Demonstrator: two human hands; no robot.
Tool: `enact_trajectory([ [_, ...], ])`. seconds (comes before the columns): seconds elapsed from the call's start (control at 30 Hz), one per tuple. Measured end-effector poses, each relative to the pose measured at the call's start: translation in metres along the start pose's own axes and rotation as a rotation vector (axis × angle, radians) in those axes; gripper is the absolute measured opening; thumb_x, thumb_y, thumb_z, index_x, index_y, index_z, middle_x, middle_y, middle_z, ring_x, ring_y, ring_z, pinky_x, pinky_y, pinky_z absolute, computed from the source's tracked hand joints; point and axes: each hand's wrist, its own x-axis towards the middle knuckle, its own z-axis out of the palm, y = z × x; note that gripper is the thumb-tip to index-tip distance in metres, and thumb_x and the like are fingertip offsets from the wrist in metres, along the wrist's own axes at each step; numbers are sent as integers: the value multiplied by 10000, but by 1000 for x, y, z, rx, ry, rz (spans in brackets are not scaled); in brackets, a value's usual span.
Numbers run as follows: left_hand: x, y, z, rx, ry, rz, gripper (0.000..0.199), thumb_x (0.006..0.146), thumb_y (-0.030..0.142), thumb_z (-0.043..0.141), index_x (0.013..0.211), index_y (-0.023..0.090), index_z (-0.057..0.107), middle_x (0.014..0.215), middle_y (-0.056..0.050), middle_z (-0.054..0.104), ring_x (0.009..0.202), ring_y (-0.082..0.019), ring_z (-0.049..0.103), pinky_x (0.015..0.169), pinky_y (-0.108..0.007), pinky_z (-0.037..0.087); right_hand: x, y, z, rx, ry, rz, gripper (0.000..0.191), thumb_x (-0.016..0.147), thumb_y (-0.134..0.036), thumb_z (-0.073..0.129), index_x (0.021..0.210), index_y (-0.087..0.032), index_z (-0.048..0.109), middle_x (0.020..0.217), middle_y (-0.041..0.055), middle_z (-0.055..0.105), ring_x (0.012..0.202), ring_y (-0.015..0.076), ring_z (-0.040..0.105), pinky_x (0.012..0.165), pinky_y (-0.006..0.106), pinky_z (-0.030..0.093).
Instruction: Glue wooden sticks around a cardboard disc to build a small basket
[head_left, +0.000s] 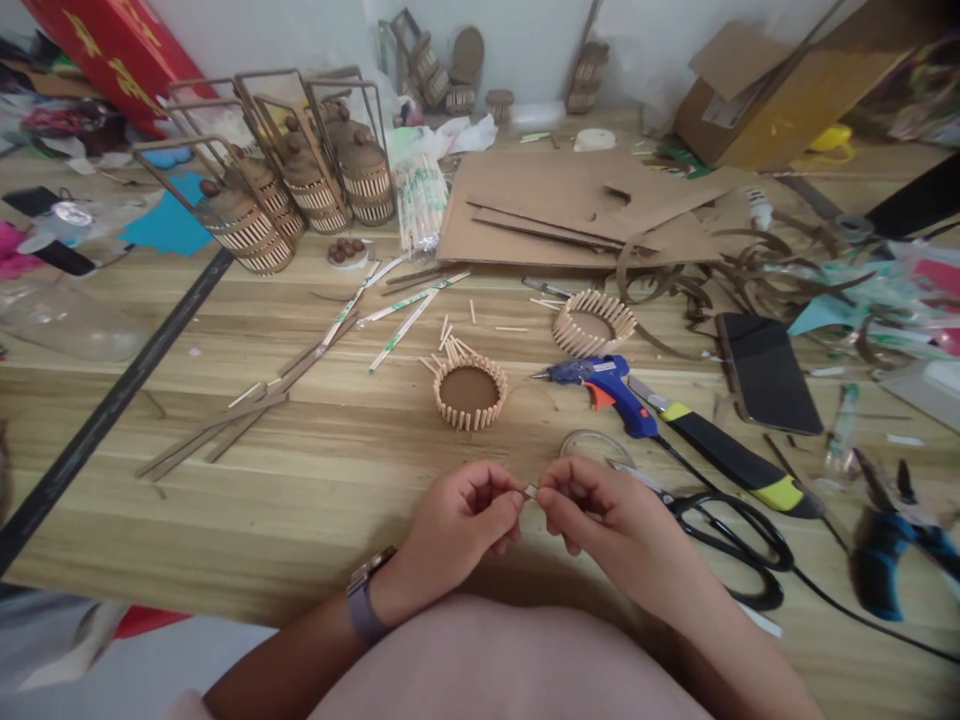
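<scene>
My left hand [476, 508] and my right hand [600, 505] meet near the table's front edge, fingertips almost touching. Each pinches one end of a small pale piece [531, 491], mostly covered by the fingers; its kind is not clear. Beyond them sits a round brown base ringed with short upright wooden sticks [470, 415]. A second stick ring [596, 325] lies farther back to the right. Between that ring and my right hand is a blue glue gun [611, 385]. Black-handled scissors [739, 545] lie beside my right forearm.
Finished stick lanterns [255, 235] with frames stand at the back left. A cardboard sheet [540, 190] lies behind the rings. On the right are a utility knife [735, 460], a phone [769, 370], pliers [881, 560] and curled brown strips [667, 280]. Brown strips [217, 430] lie left.
</scene>
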Motion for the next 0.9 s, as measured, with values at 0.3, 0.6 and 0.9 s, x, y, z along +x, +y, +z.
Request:
enact_trajectory([
  [0.3, 0, 1, 1, 1, 4, 19, 203, 749, 356, 615, 757, 169, 534, 558, 50, 546, 449, -58, 448, 448, -183, 357, -2, -2, 2, -12, 0, 0, 215, 852, -362, 492, 699, -220, 546, 535, -48, 532, 467, 112, 485, 457, 229, 368],
  [0.6, -1, 3, 1, 7, 30, 17, 161, 714, 322, 582, 737, 173, 527, 544, 56, 536, 436, -55, 435, 437, -183, 349, -4, -2, 8, 41, -20, 42, 214, 868, -390, 476, 730, -229, 509, 563, -47, 574, 468, 112, 538, 458, 217, 404],
  [0.9, -1, 1, 1, 36, 80, 48, 138, 734, 303, 572, 716, 180, 513, 526, 67, 520, 439, -55, 419, 440, -179, 339, -4, -3, 11, -133, 130, -143, 156, 879, -294, 502, 743, -229, 539, 611, -19, 612, 540, 135, 578, 484, 237, 435],
])
